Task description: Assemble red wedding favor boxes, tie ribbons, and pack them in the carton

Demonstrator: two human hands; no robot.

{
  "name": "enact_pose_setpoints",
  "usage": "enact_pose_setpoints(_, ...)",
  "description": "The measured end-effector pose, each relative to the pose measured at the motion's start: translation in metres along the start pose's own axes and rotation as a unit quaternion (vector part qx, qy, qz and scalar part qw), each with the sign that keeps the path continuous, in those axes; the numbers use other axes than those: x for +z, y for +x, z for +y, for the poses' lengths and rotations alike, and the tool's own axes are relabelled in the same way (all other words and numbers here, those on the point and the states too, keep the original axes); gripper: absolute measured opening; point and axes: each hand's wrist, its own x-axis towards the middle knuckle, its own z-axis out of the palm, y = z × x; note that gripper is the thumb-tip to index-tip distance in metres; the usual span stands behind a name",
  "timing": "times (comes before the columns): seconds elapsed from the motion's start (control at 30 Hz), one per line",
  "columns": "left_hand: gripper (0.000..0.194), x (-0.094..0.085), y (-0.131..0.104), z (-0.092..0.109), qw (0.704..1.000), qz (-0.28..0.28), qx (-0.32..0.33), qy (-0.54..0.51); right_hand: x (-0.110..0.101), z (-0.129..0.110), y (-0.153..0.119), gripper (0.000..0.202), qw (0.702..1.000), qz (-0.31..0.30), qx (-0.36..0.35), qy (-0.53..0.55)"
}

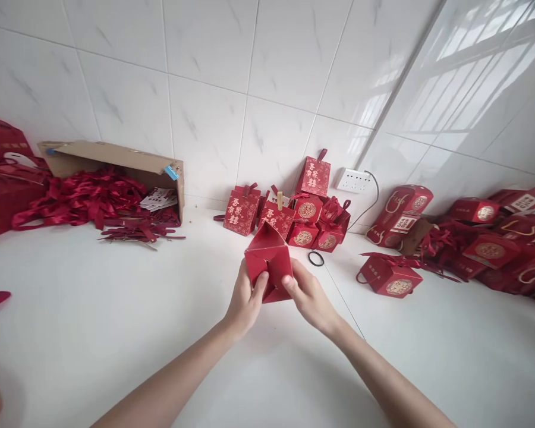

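Note:
Between my two hands is a red paper gift box [271, 257], held up over the white table with its flaps partly folded. My left hand [246, 297] grips its left side, thumb pressed on the near face. On the right side my right hand [311, 292] holds it too, its thumb near the edge. The fingers behind the box are hidden. Just beyond it stand red gift boxes with printed characters [241, 211], some with ribbon loops. A black ring [315, 258] lies on the table to the right of the box.
A cardboard box [116, 156] at the left back spills red ribbons [102, 193]. Red gift bags [4, 190] stand at far left. One finished-looking box [390, 276] sits at right, beside a pile of red boxes [494, 249]. A power strip [353, 180] with a cord is against the tiled wall.

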Motion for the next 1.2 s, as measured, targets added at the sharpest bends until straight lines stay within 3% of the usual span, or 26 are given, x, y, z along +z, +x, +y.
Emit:
enact_pose_setpoints(0.17, 0.052, -0.001, -0.004, -0.003, 0.985, -0.101, 0.138, 0.035, 0.008, 0.029, -0.03, 0.033, 0.995, 0.064, -0.081, -0.008)
enact_pose_setpoints(0.3, 0.056, -0.002, -0.005, 0.001, 0.965, -0.124, 0.226, 0.057, 0.006, 0.043, -0.036, 0.029, 0.994, 0.036, -0.087, 0.054)
enact_pose_setpoints(0.47, 0.059, -0.004, -0.006, 0.005, 0.95, -0.129, 0.272, 0.083, 0.005, 0.045, -0.039, 0.029, 0.988, 0.062, -0.104, 0.091)
enact_pose_setpoints(0.57, 0.058, -0.004, -0.007, 0.006, 0.953, -0.125, 0.264, 0.086, 0.004, 0.041, -0.04, 0.028, 0.988, 0.04, -0.082, 0.125)
enact_pose_setpoints(0.67, 0.056, -0.004, -0.008, 0.003, 0.955, -0.134, 0.244, 0.1, 0.002, 0.034, -0.035, 0.04, 0.974, 0.004, -0.025, 0.226)
enact_pose_setpoints(0.77, 0.051, -0.003, -0.009, -0.002, 0.971, -0.124, 0.197, 0.054, 0.0, 0.03, -0.024, 0.059, 0.913, 0.004, 0.073, 0.402)
enact_pose_setpoints(0.87, 0.054, -0.001, -0.01, -0.006, 0.995, -0.072, 0.028, -0.065, 0.001, 0.031, -0.015, 0.058, 0.844, 0.011, 0.177, 0.505)
enact_pose_setpoints(0.93, 0.059, 0.002, -0.008, -0.006, 0.983, -0.027, -0.102, -0.148, 0.004, 0.034, -0.013, 0.047, 0.831, 0.04, 0.206, 0.515)
enact_pose_setpoints(1.0, 0.063, 0.005, -0.004, -0.004, 0.959, 0.006, -0.184, -0.216, 0.005, 0.039, -0.012, 0.041, 0.837, 0.074, 0.211, 0.499)
enact_pose_setpoints(1.07, 0.061, 0.007, -0.002, -0.002, 0.947, -0.001, -0.212, -0.241, 0.0, 0.044, -0.009, 0.039, 0.857, 0.092, 0.201, 0.465)
enact_pose_setpoints(1.13, 0.055, 0.01, -0.002, -0.003, 0.955, -0.034, -0.218, -0.199, -0.015, 0.048, -0.002, 0.041, 0.89, 0.133, 0.161, 0.404)
enact_pose_setpoints(1.2, 0.05, 0.013, -0.006, -0.007, 0.966, -0.053, -0.225, -0.113, -0.043, 0.052, 0.01, 0.046, 0.918, 0.239, 0.098, 0.301)
